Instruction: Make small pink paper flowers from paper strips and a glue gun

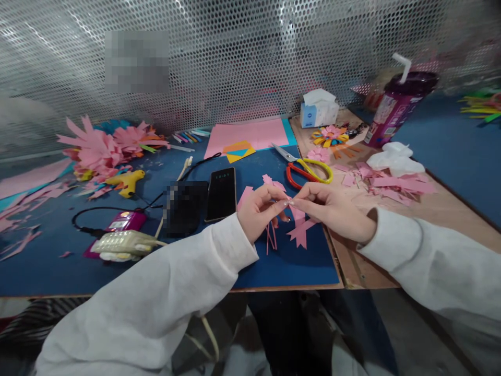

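Both hands meet above the blue table top, near its front edge. My left hand [263,208] pinches a piece of pink paper between thumb and fingers; thin pink strips hang below it. My right hand [332,209] has thumb and forefinger closed on the same pink paper [298,218], their tips touching the left fingertips. Notched strip ends of this paper spread out under the right fingers. Just beyond the hands lie scissors [309,169] with one red and one yellow handle loop. The exact fold between the fingertips is hidden.
Left are a phone [221,194], power strip [124,244], yellow glue gun [127,183] and pink paper flowers [102,146]. Pink sheets [246,137] lie at the back. A tissue box [319,109], purple cup [399,109] and pink scraps [399,184] stand or lie right.
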Available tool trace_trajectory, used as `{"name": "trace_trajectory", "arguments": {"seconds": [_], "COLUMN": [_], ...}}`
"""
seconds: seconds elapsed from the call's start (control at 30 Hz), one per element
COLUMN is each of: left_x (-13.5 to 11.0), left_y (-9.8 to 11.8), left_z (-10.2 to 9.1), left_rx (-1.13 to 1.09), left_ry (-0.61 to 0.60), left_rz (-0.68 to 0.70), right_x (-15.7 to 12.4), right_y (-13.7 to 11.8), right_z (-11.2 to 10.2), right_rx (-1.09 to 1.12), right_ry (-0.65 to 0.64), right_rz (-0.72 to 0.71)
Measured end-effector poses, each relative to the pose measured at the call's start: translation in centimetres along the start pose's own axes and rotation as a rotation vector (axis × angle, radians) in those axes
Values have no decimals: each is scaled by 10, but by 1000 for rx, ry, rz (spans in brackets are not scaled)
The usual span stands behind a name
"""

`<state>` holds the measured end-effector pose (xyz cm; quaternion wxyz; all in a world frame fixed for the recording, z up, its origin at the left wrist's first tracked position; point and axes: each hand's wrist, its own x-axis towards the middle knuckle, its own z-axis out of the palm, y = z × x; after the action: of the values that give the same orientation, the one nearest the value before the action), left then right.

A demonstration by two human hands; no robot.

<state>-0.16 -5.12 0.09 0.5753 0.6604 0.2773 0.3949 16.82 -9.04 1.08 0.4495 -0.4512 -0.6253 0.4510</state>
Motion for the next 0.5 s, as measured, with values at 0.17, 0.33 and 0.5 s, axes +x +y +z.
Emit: {"name": "trace_trajectory", "arguments": {"seconds": [0.17, 0.33, 0.5], "left_x": [0, -1, -1], "left_y": [1, 1, 1], "left_z": [1, 1, 1], "left_rx": [24, 49, 67], "left_ry": [22, 32, 39], "left_rz": [3, 1, -13], "right_x": [0, -1, -1], "right_y": [-1, 0, 2], "right_z": [1, 1, 2], "right_rx": [-19, -108, -132], "right_ry": [18, 52, 84], "right_rz": [2, -25, -19]}}
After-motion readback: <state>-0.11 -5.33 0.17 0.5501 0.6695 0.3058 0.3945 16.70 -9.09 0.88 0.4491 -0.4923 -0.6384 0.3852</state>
